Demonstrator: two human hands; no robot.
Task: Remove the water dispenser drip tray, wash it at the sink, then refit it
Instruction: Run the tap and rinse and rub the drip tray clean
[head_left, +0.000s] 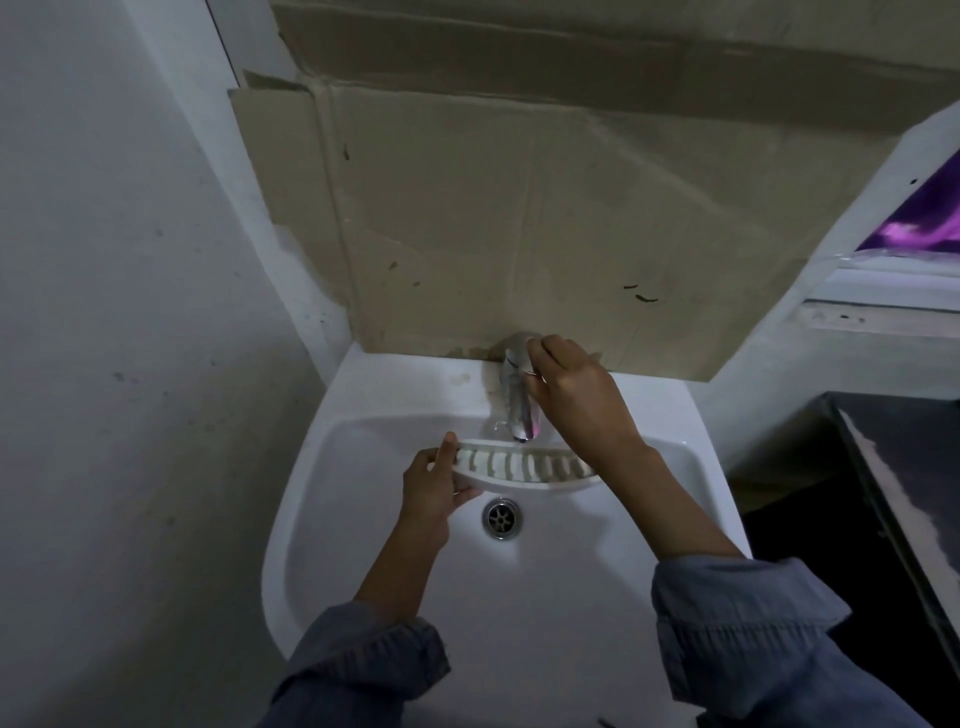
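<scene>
The white slotted drip tray (524, 466) is held level over the basin of the white sink (363, 519), just under the spout of the chrome tap (519, 410). My left hand (439, 480) grips the tray's left end, thumb on the rim. My right hand (563, 376) rests on top of the tap, fingers curled around its handle at the back. My right forearm hides the tray's right end. No water stream is visible.
The metal drain (502, 517) lies below the tray. A sheet of cardboard (519, 218) covers the wall behind the tap. A white wall stands close on the left. A dark cabinet top (893, 467) sits to the right of the sink.
</scene>
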